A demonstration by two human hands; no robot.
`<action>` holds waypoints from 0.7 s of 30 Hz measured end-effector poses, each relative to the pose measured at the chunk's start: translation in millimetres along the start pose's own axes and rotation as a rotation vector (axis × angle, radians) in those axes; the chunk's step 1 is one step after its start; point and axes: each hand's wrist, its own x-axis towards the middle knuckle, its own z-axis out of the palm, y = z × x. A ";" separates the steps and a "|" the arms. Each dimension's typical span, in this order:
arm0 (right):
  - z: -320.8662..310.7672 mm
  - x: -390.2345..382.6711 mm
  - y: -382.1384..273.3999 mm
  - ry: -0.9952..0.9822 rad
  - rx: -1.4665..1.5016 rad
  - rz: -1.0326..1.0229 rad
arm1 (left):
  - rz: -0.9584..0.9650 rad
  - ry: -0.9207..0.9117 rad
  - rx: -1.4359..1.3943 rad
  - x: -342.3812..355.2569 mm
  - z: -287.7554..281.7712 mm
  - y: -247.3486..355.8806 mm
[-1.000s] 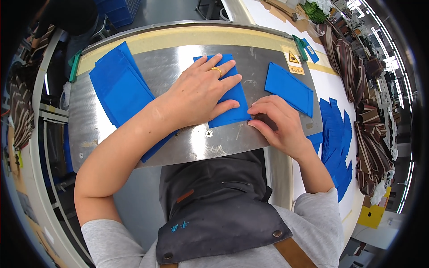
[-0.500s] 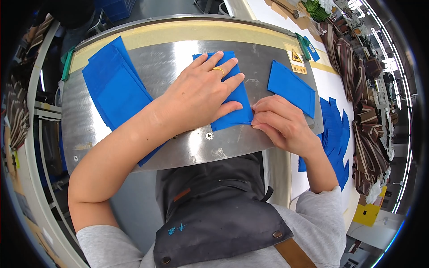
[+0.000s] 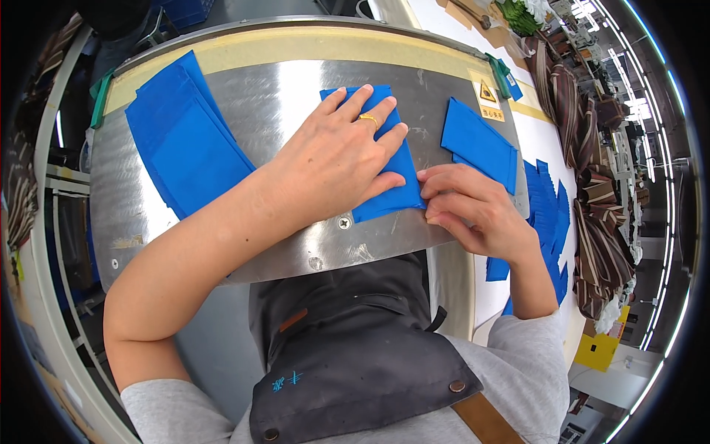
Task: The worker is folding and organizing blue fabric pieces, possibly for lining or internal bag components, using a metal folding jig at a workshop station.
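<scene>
My left hand (image 3: 347,152) lies with fingers spread on a blue fabric piece (image 3: 390,194) in the middle of the metal plate (image 3: 281,96), its thumb near the piece's lower part. My right hand (image 3: 470,203) pinches that piece's lower right corner between thumb and fingertips. A stack of blue pieces (image 3: 188,155) lies on the plate at the left, partly hidden under my left forearm. Another folded blue piece (image 3: 477,140) lies at the upper right, just beyond my right hand.
A white table (image 3: 532,133) at the right carries loose blue pieces (image 3: 540,192) and striped brown cloth (image 3: 592,259). Green clamps (image 3: 498,74) sit at the plate's far corners beside a warning sticker (image 3: 488,96). A blue crate (image 3: 185,11) and a dark-clothed person (image 3: 111,18) are behind.
The middle piece has shifted slightly right and toward me, with both hands on it; my right fingers have moved right with its corner. The plate appears slightly displaced as the view has shifted.
</scene>
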 end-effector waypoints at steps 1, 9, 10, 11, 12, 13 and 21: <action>0.6 -4.0 0.1 0.000 -0.004 0.001 | -0.002 0.000 0.000 0.5 0.2 0.4; 15.1 -8.3 -5.5 0.209 0.119 0.182 | -0.002 -0.015 -0.014 -1.3 -3.8 1.7; 15.6 -7.9 -4.1 0.216 0.120 0.185 | -0.008 -0.023 -0.020 -0.9 -4.4 1.5; 16.4 -7.9 -2.4 0.213 0.103 0.165 | 0.000 -0.028 -0.018 -0.7 -4.9 1.3; 17.0 -8.1 -1.5 0.210 0.086 0.147 | -0.004 -0.033 -0.024 -0.3 -4.9 1.2; 17.3 -7.8 -2.1 0.218 0.087 0.153 | -0.008 -0.039 -0.029 0.0 -4.7 1.1; 14.1 0.5 -8.5 0.185 0.161 0.336 | -0.044 -0.058 -0.050 -0.1 -2.2 3.8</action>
